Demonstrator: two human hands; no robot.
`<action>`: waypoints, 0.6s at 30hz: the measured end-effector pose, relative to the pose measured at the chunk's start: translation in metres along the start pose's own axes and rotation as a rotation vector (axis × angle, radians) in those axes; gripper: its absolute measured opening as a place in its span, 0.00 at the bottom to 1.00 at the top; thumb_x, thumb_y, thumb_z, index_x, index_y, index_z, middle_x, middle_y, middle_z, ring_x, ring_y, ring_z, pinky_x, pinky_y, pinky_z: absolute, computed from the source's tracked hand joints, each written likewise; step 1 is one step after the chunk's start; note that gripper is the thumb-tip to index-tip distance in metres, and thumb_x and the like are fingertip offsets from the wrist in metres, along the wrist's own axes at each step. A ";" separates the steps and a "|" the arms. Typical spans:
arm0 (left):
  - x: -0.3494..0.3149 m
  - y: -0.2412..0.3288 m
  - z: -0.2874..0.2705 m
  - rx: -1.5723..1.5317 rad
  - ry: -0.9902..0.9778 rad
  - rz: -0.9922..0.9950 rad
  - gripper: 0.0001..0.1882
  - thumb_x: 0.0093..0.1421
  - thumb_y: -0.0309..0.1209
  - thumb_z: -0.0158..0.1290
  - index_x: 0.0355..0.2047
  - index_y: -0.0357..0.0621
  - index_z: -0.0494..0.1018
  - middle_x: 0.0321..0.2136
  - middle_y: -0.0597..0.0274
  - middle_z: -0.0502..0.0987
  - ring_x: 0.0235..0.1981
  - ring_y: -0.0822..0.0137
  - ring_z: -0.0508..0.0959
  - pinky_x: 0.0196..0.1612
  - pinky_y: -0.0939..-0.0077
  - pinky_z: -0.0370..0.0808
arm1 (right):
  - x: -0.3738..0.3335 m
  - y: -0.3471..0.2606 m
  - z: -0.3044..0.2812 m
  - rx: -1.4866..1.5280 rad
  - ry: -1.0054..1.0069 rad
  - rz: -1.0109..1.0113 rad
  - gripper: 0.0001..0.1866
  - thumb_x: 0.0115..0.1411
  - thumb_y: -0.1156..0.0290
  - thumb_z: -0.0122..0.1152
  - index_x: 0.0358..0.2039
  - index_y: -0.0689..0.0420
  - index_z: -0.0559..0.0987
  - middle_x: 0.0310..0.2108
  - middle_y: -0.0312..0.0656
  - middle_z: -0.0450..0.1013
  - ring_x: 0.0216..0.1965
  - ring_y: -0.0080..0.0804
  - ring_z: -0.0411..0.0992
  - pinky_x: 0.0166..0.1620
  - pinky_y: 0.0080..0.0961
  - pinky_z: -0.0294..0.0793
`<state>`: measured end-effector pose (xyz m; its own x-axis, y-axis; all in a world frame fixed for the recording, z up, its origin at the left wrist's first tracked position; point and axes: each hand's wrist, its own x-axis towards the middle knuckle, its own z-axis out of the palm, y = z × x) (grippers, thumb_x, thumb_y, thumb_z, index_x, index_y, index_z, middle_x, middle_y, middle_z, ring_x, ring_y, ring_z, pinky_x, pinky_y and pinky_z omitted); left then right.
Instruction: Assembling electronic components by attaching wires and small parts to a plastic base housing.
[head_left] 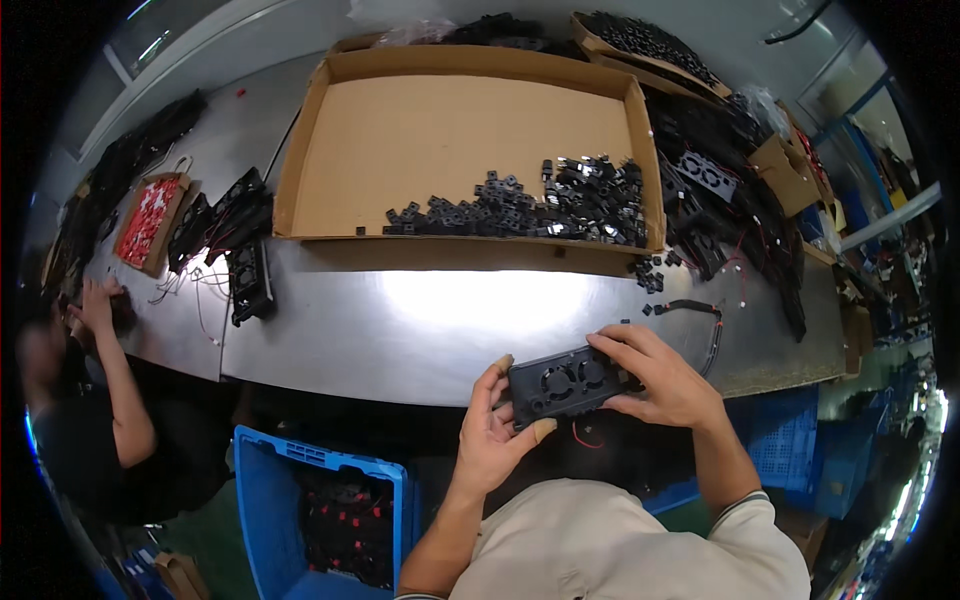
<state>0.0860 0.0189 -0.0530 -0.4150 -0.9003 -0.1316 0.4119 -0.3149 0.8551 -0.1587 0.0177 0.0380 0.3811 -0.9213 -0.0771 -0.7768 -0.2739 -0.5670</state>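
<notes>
A black plastic housing with two round fan openings is held level between my hands at the table's front edge. My left hand grips its left end, thumb along the near side and fingers at the far side; thumb and forefinger carry yellowish tips or covers. Around the right end, my right hand is closed, its fingers over the far edge and the thumb beneath. A thin red wire hangs below the housing. Beyond my right hand, a black cable with orange bands lies on the table.
A shallow cardboard box holds many small black parts. Fan housings with wires lie to the left, near a box of red pieces. Dark parts pile up on the right. A blue crate stands below; another person works at far left.
</notes>
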 end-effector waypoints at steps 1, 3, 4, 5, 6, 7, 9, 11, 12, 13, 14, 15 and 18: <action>0.000 0.001 -0.003 0.007 0.005 0.010 0.49 0.52 0.12 0.63 0.69 0.36 0.47 0.60 0.46 0.63 0.58 0.59 0.72 0.58 0.67 0.74 | 0.004 -0.001 0.001 0.019 -0.005 -0.001 0.41 0.48 0.73 0.75 0.63 0.55 0.67 0.58 0.52 0.66 0.58 0.53 0.66 0.61 0.42 0.67; 0.000 0.004 -0.009 0.001 0.020 0.023 0.49 0.52 0.13 0.63 0.69 0.37 0.47 0.60 0.47 0.63 0.58 0.59 0.72 0.59 0.66 0.73 | 0.013 -0.003 0.003 0.043 -0.012 -0.014 0.41 0.48 0.73 0.75 0.63 0.55 0.67 0.58 0.52 0.66 0.58 0.53 0.66 0.61 0.42 0.67; 0.000 0.007 -0.012 -0.005 0.029 0.031 0.49 0.52 0.13 0.63 0.70 0.37 0.47 0.60 0.47 0.63 0.59 0.59 0.71 0.60 0.66 0.72 | 0.018 -0.003 0.005 0.037 -0.012 -0.024 0.41 0.48 0.72 0.75 0.63 0.55 0.67 0.58 0.51 0.66 0.58 0.53 0.66 0.61 0.41 0.67; 0.000 0.012 -0.014 0.004 0.039 0.037 0.49 0.52 0.13 0.63 0.70 0.37 0.47 0.60 0.47 0.63 0.59 0.59 0.71 0.60 0.66 0.72 | 0.023 -0.005 0.006 0.033 -0.010 -0.036 0.41 0.47 0.72 0.75 0.63 0.56 0.68 0.58 0.51 0.66 0.58 0.52 0.66 0.61 0.41 0.68; -0.001 0.015 -0.016 0.006 0.040 0.073 0.50 0.51 0.14 0.65 0.70 0.37 0.48 0.60 0.48 0.63 0.60 0.58 0.70 0.61 0.64 0.71 | 0.026 -0.006 0.007 0.043 -0.011 -0.055 0.41 0.47 0.72 0.75 0.63 0.56 0.68 0.58 0.51 0.66 0.58 0.52 0.66 0.61 0.41 0.68; -0.005 0.022 -0.020 0.020 0.055 0.115 0.51 0.51 0.15 0.66 0.70 0.38 0.48 0.60 0.49 0.63 0.61 0.58 0.69 0.61 0.63 0.70 | 0.031 -0.008 0.010 0.115 -0.026 -0.050 0.42 0.46 0.73 0.75 0.63 0.57 0.68 0.59 0.50 0.65 0.59 0.50 0.66 0.61 0.39 0.68; 0.005 0.027 -0.018 -0.070 0.045 0.199 0.52 0.50 0.17 0.67 0.70 0.38 0.49 0.61 0.50 0.62 0.61 0.59 0.69 0.62 0.63 0.70 | 0.041 -0.011 0.022 0.203 -0.030 -0.060 0.43 0.45 0.73 0.75 0.63 0.58 0.68 0.60 0.49 0.64 0.59 0.48 0.66 0.61 0.38 0.67; 0.026 0.029 -0.013 -0.228 0.003 0.285 0.55 0.46 0.21 0.71 0.70 0.41 0.49 0.61 0.53 0.64 0.59 0.59 0.70 0.61 0.62 0.70 | 0.044 -0.019 0.040 0.576 -0.020 -0.023 0.43 0.47 0.70 0.76 0.63 0.60 0.67 0.62 0.49 0.63 0.60 0.47 0.65 0.62 0.36 0.66; 0.032 0.042 -0.020 -0.143 -0.005 0.216 0.53 0.47 0.22 0.71 0.69 0.41 0.51 0.60 0.53 0.66 0.58 0.59 0.71 0.61 0.62 0.70 | 0.046 -0.021 0.060 0.854 0.036 -0.002 0.44 0.49 0.68 0.77 0.64 0.61 0.65 0.62 0.49 0.63 0.61 0.47 0.65 0.62 0.34 0.65; 0.042 0.058 -0.027 -0.070 -0.030 0.139 0.52 0.47 0.23 0.70 0.69 0.41 0.53 0.58 0.54 0.69 0.56 0.59 0.72 0.60 0.63 0.70 | 0.046 -0.020 0.056 0.858 0.072 0.001 0.44 0.49 0.68 0.77 0.64 0.61 0.65 0.62 0.49 0.63 0.61 0.47 0.65 0.62 0.34 0.65; 0.048 0.078 -0.046 0.356 0.115 0.125 0.48 0.48 0.24 0.70 0.67 0.41 0.57 0.56 0.54 0.71 0.55 0.60 0.73 0.59 0.64 0.71 | 0.042 -0.018 0.049 0.653 0.143 -0.024 0.44 0.50 0.68 0.76 0.65 0.60 0.64 0.62 0.50 0.63 0.62 0.46 0.64 0.62 0.33 0.65; 0.060 0.105 -0.069 0.779 0.237 0.127 0.45 0.48 0.25 0.69 0.66 0.40 0.60 0.54 0.55 0.73 0.54 0.60 0.74 0.58 0.64 0.71 | 0.033 -0.011 0.040 0.438 0.219 -0.026 0.44 0.51 0.68 0.76 0.65 0.60 0.64 0.62 0.50 0.63 0.62 0.46 0.64 0.62 0.32 0.65; 0.087 0.223 -0.132 1.006 0.312 0.094 0.43 0.49 0.26 0.65 0.66 0.38 0.61 0.54 0.53 0.72 0.52 0.60 0.74 0.57 0.66 0.72 | -0.002 0.024 0.022 0.541 0.275 0.098 0.37 0.55 0.68 0.72 0.64 0.58 0.67 0.58 0.50 0.69 0.59 0.43 0.68 0.60 0.33 0.68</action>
<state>0.2487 -0.1693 0.0605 -0.1307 -0.9904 -0.0444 -0.4895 0.0255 0.8716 -0.1671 0.0188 0.0065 0.1211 -0.9924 0.0236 -0.4100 -0.0716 -0.9092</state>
